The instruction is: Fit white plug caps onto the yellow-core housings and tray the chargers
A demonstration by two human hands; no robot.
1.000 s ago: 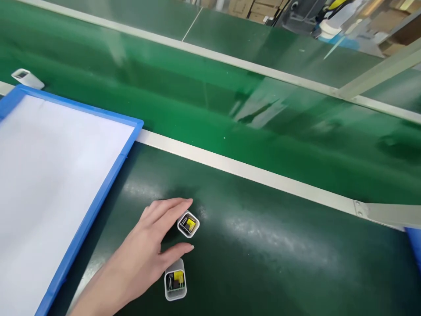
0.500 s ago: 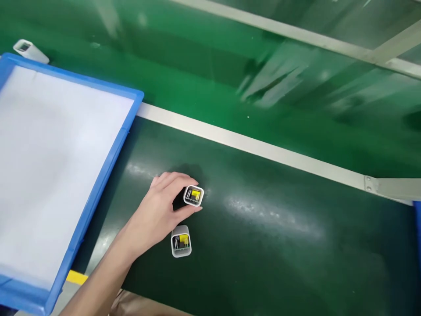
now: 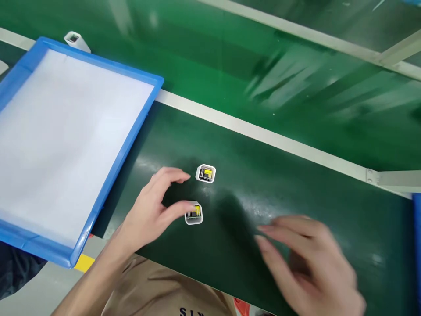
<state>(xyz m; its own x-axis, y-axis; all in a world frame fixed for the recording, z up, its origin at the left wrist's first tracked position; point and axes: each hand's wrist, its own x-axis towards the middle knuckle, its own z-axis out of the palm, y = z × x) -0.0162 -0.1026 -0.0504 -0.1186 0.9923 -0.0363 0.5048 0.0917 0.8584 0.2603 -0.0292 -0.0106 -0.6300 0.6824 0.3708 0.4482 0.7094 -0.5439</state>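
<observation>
Two white power adapter housings stand on the dark green tabletop with their open ends up. The farther adapter housing (image 3: 206,174) shows a yellow block and dark parts inside; the nearer adapter housing (image 3: 194,218) has similar contents. My left hand (image 3: 158,208) is open beside them, its thumb tip overlapping the nearer housing's top edge and its index finger just left of the farther one. Whether the thumb touches the housing I cannot tell. To the right, my right hand (image 3: 309,259) hovers, slightly blurred, thumb and fingers apart with nothing visible between them.
A blue-rimmed tray (image 3: 113,180) with a white lining lies to the left. Behind it a third white housing (image 3: 77,41) lies on its side. A pale metal rail (image 3: 263,134) runs along the table's back. At the right edge stands something blue (image 3: 417,237).
My left hand has let go of the farther housing, which now stands on the table, and drawn back from it. My right hand has come in from the right. The view has shifted.
</observation>
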